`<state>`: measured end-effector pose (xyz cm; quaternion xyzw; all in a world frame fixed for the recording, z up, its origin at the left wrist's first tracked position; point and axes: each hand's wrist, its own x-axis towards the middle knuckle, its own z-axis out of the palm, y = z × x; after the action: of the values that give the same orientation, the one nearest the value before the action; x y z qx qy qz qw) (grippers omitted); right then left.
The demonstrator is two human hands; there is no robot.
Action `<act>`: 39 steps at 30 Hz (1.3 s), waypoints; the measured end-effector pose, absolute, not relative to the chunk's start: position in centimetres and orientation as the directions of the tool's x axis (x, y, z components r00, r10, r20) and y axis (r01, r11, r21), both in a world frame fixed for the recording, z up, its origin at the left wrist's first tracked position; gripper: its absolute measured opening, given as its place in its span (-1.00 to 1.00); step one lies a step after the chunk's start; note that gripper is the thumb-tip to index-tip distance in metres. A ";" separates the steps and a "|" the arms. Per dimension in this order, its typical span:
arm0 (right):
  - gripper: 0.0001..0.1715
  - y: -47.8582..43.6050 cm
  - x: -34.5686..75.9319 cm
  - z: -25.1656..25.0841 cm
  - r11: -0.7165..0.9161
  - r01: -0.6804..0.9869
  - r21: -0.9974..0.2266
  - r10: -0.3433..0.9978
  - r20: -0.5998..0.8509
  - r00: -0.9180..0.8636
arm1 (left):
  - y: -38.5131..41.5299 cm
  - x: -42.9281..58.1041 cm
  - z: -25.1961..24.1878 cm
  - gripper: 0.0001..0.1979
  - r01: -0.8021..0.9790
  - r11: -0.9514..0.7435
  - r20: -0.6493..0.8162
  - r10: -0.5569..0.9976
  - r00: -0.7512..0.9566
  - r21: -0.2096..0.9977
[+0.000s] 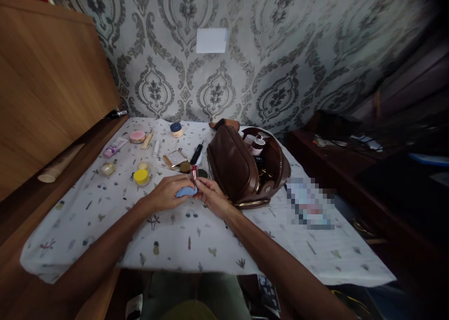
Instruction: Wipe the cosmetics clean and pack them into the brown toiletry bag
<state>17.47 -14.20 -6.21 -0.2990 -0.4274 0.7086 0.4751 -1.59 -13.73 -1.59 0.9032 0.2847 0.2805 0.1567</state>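
My left hand (169, 192) is closed around a light blue cloth (185, 192), bunched small under the fingers. My right hand (211, 196) grips a small reddish cosmetic tube (194, 173) upright between thumb and fingers; its exact kind is hard to make out. The cloth touches the tube's lower end, and both hands meet just above the tablecloth. Right behind them lie a round brown-gold container (184, 167), a black pen-like tube (197, 153) and a glittery square compact (175, 159). To the right, an open brown leather bag (229, 163) holds several bottles and jars.
Left on the patterned tablecloth (168, 254) are a yellow-lidded jar (141, 177), a pink round compact (137, 136), a purple-white tube (115, 147) and a blue-lidded jar (176, 129). A pixelated item (310, 204) lies right of the bag. A wooden cabinet (56, 72) borders the left.
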 end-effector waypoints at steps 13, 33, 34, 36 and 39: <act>-0.44 -14.9 17.5 -5.6 -0.206 -0.415 -0.886 0.908 -0.016 -0.418 | -13.2 -1.7 -1.0 -0.87 0.483 -0.628 0.599 0.765 0.237 0.610; -0.45 -14.4 17.4 -6.3 -0.201 -0.506 -0.839 0.930 -0.001 -0.367 | -14.2 -0.7 -2.2 -0.81 0.353 -0.824 0.532 0.559 0.636 0.443; -0.45 -14.4 17.5 -6.3 -0.197 -0.505 -0.840 0.931 0.000 -0.364 | -14.2 -0.7 -2.1 -0.81 0.347 -0.823 0.531 0.558 0.638 0.449; -0.42 -14.4 17.5 -6.3 -0.198 -0.490 -0.849 0.924 0.005 -0.382 | -14.1 -0.9 -2.0 -0.82 0.367 -0.805 0.526 0.586 0.616 0.466; -0.38 -14.3 17.7 -6.4 -0.205 -0.464 -0.862 0.908 0.009 -0.418 | -13.8 -1.2 -1.8 -0.83 0.460 -0.743 0.516 0.669 0.535 0.487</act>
<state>17.67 -14.30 -6.40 -0.2644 -0.4200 0.7299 0.4700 -1.16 -13.78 -1.80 0.8634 0.3270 0.3546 0.1477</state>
